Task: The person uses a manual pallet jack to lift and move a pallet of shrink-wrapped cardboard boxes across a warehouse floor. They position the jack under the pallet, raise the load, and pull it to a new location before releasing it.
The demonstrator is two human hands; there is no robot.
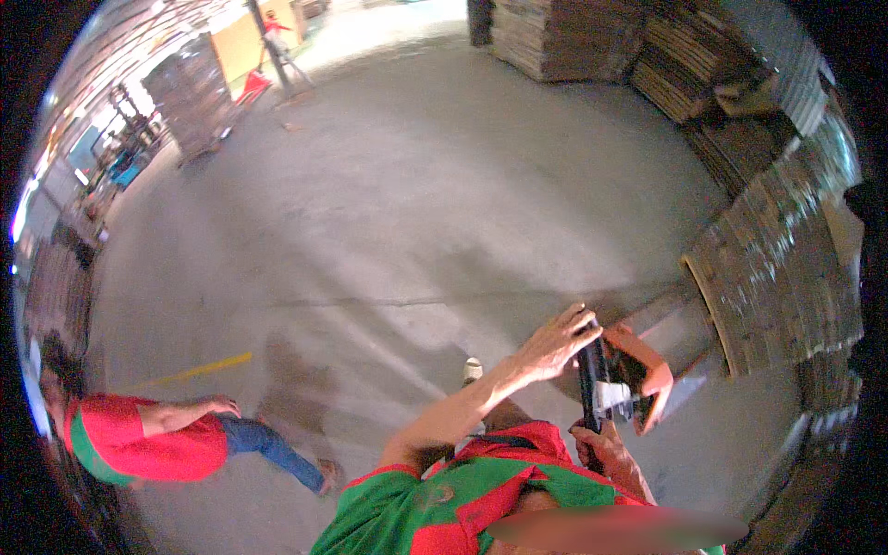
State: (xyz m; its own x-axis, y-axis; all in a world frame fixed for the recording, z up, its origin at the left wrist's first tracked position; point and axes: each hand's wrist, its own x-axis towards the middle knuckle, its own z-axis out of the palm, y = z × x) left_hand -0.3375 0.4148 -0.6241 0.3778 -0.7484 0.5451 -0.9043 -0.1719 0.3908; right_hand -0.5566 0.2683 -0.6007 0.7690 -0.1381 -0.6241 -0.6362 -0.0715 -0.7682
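Observation:
A black handle bar runs front to back at my right side, joined to a grey-white fitting and an angled orange-red frame. My left hand reaches across my body, its fingers closed around the bar's far end. My right hand is wrapped about the near end, close to my body. What the orange-red frame belongs to is not clear.
A co-worker in red and green stands at the left. Wrapped stacks rise at the right, with flat brown stacks behind. A yellow line marks the concrete floor. A blue vehicle is far left.

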